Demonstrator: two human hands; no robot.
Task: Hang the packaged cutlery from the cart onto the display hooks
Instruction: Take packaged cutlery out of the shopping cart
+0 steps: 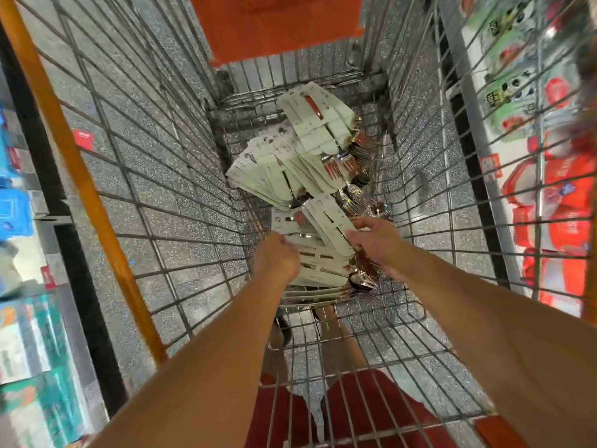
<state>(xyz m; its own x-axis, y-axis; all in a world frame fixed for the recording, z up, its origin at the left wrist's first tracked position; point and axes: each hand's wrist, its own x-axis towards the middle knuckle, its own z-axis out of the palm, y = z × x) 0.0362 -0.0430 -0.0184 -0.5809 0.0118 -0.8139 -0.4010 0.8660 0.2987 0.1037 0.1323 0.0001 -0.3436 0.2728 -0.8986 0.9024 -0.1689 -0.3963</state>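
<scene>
**Both hands reach into the cart's cutlery pile**

Two bare arms stretch down into a silver wire-mesh shopping cart [181,202] with an orange handle rail [80,176] along its 9 o'clock side. On the cart floor lies a heap of pale cardboard-backed cutlery packs [303,163], shiny forks and spoons showing at their ends; the heap runs from the far end at 12 o'clock down to the middle of the basket.

The left hand [277,258] sits at the nearest packs' 9 o'clock edge, its fingers curled in over the edge of a card; how firmly it grips cannot be told through the blur. The right hand [376,242] is at the 3 o'clock side of the same near bundle [326,240], thumb on top of a pale card and fingers folded beneath, pinching it. The two hands are near each other, with the bundle between them.

An orange plastic panel [274,24] stands at the cart's 12 o'clock end. Red packaged goods [562,202] hang outside the mesh at 3 o'clock, and teal and blue boxes [29,350] line the shelf at 9 o'clock. Dark red shorts [355,415] show through the mesh at 6 o'clock.
</scene>
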